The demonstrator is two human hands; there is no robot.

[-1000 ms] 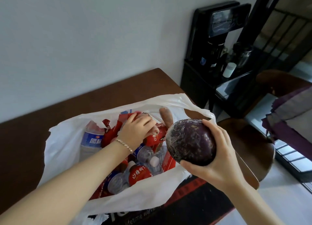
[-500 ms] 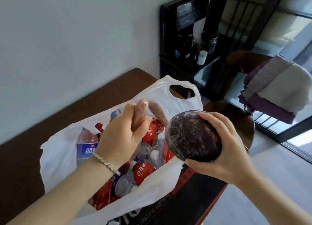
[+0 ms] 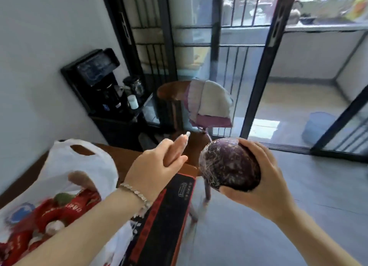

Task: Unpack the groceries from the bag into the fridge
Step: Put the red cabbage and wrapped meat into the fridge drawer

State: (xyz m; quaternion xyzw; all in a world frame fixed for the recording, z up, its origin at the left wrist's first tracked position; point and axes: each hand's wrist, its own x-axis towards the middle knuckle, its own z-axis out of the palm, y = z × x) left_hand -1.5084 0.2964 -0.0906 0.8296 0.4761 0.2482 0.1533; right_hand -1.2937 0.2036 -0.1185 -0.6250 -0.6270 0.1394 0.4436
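the step in hand looked like the carry: two items were out of the white plastic shopping bag, and no fridge showed in the view. the left hand was up and to the right of the bag, its fingers curled round a slim pinkish-brown root, probably a sweet potato though blur made that uncertain. the root's pale tip pointed away from the bag. the right hand was further right of the bag, out over the grey floor. its fingers were spread and wrapped round a round dark-purple cabbage in clear cling film, with the thumb beneath.

the bag lay open on the brown wooden surface with red packets inside, so most of the unpacking remained. next, i judged, the person needed to turn toward the fridge and get its door open with both hands loaded. one item would likely have to be tucked or set down first. the film looked slippery, so the wide grip on the cabbage mattered.
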